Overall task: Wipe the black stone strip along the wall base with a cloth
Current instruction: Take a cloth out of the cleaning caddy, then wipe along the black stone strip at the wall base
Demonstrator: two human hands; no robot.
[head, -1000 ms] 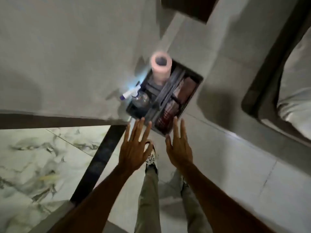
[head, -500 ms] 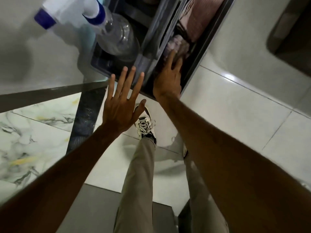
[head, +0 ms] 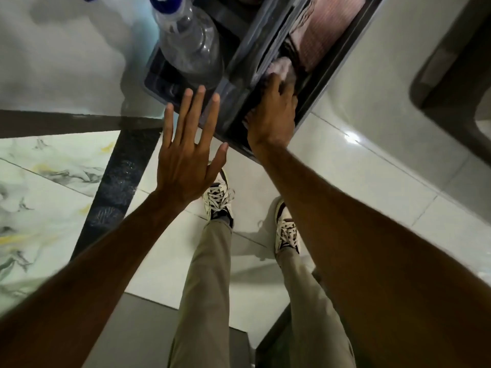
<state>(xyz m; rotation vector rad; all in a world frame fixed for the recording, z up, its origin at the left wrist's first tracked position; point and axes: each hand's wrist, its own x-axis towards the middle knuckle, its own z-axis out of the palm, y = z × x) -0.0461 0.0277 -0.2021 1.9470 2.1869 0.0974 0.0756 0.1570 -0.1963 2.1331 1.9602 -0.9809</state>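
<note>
No readable text, label or number shows anywhere.

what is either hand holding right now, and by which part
The left hand holds nothing, its fingers spread. The right hand reaches into the dark grey plastic caddy, fingers on the crumpled pink cloth; a closed grip cannot be told.
</note>
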